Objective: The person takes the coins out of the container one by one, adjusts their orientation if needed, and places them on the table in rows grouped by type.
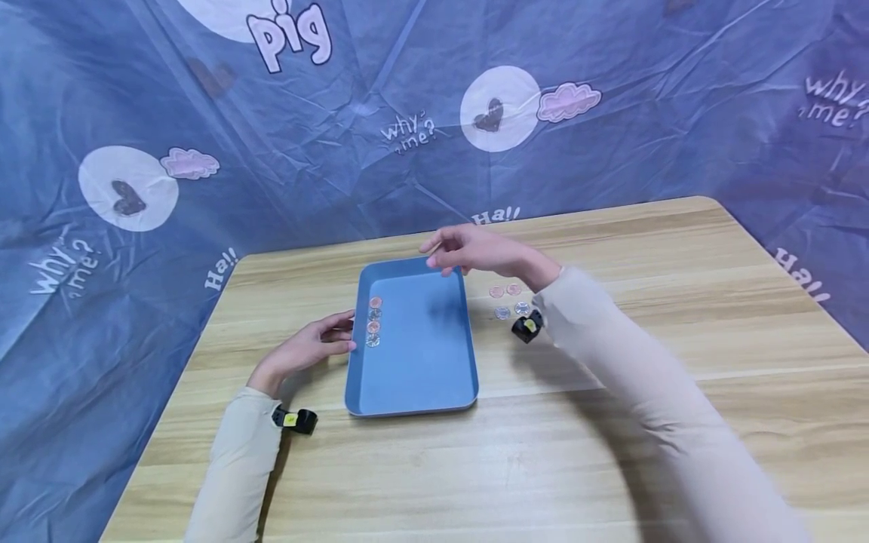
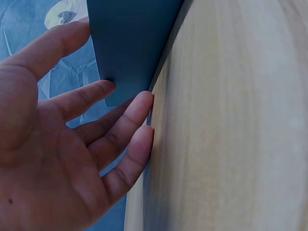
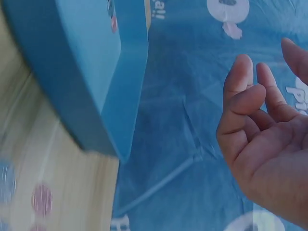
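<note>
A blue rectangular tray (image 1: 424,332) stands on the wooden table. Inside, along its left wall, several small round discs lie in a column, pink (image 1: 373,326) alternating with clear (image 1: 373,340). My left hand (image 1: 315,347) is at the tray's left side; the left wrist view shows fingertips against the outer wall and the thumb at the rim. Above the tray's far right corner hovers my right hand (image 1: 478,250), fingers loosely bent, with nothing visible in it. To the right of the tray, two pink discs (image 1: 497,292) lie behind two clear bluish discs (image 1: 502,312) on the table.
The wooden table (image 1: 434,475) extends around the tray on all sides. A blue printed cloth (image 1: 339,173) hangs behind its far edge. Each sleeve carries a black wrist device, one on the left (image 1: 296,421) and one on the right (image 1: 528,326).
</note>
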Action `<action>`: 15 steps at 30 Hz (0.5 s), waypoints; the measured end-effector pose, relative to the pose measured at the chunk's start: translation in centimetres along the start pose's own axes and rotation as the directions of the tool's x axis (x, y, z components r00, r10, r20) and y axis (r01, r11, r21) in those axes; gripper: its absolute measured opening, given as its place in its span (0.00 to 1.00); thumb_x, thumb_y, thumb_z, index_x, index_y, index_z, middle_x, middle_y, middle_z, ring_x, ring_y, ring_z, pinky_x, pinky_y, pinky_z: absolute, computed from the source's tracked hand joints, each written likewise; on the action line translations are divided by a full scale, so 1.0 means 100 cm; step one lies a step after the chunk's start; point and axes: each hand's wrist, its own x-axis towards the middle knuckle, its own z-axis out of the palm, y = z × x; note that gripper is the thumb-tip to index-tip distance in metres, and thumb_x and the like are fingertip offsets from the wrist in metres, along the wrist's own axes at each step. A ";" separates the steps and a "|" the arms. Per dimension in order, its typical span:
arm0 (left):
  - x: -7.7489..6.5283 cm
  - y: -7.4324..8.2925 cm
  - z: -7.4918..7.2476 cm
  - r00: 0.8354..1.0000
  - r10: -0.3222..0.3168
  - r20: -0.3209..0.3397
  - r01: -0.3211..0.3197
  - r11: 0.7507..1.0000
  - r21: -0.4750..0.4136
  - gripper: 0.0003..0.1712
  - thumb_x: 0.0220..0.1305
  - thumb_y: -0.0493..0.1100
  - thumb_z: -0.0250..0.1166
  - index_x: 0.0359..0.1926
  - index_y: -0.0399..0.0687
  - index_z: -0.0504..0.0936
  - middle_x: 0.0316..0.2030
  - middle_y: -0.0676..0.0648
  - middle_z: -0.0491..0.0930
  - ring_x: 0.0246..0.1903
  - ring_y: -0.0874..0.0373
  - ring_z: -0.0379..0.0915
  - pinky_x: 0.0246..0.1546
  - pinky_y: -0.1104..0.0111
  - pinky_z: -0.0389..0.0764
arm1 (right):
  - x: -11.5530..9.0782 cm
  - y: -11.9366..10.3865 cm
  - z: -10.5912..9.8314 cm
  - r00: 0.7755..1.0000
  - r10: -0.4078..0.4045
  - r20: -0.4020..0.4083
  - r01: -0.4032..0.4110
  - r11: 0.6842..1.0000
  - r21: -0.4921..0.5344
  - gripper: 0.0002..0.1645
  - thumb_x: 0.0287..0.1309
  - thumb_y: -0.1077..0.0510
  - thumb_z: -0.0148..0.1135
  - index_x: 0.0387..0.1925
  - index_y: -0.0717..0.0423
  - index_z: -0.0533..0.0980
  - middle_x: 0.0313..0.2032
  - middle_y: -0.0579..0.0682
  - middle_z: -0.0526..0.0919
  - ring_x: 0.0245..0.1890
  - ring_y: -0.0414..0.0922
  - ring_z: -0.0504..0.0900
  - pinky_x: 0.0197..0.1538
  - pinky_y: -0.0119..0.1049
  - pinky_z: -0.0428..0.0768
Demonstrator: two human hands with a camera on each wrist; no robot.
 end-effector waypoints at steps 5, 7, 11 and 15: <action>0.001 0.000 -0.001 1.000 -0.003 0.002 0.003 1.000 -0.003 0.43 0.67 0.48 0.62 0.75 0.42 0.51 0.68 0.33 0.63 0.65 0.39 0.64 0.66 0.50 0.67 | 0.023 -0.005 0.019 0.999 0.011 0.048 -0.012 1.000 0.012 0.24 0.64 0.53 0.59 0.60 0.53 0.71 0.50 0.52 0.79 0.43 0.47 0.80 0.37 0.31 0.75; 0.001 0.002 -0.001 1.000 -0.011 0.001 0.011 1.000 -0.013 0.43 0.67 0.49 0.62 0.75 0.43 0.52 0.68 0.33 0.63 0.65 0.39 0.65 0.66 0.50 0.67 | 0.031 -0.006 0.026 0.998 0.016 0.065 -0.018 1.000 0.020 0.23 0.64 0.53 0.60 0.59 0.52 0.72 0.50 0.53 0.80 0.45 0.49 0.80 0.37 0.31 0.75; 0.000 0.003 -0.001 1.000 -0.021 0.004 0.021 0.999 -0.033 0.43 0.66 0.49 0.63 0.75 0.45 0.53 0.68 0.34 0.64 0.65 0.40 0.65 0.66 0.50 0.68 | 0.044 -0.006 0.041 0.996 0.020 0.091 -0.023 0.999 0.035 0.24 0.64 0.52 0.59 0.60 0.53 0.72 0.52 0.55 0.80 0.49 0.52 0.81 0.37 0.32 0.76; 0.000 0.003 -0.001 1.000 -0.013 0.012 0.014 0.999 -0.039 0.43 0.66 0.49 0.63 0.75 0.44 0.53 0.68 0.34 0.64 0.65 0.40 0.65 0.65 0.50 0.69 | 0.054 -0.003 0.055 0.992 0.036 0.120 -0.045 0.996 0.075 0.23 0.66 0.53 0.58 0.60 0.54 0.71 0.54 0.57 0.79 0.55 0.57 0.78 0.44 0.40 0.78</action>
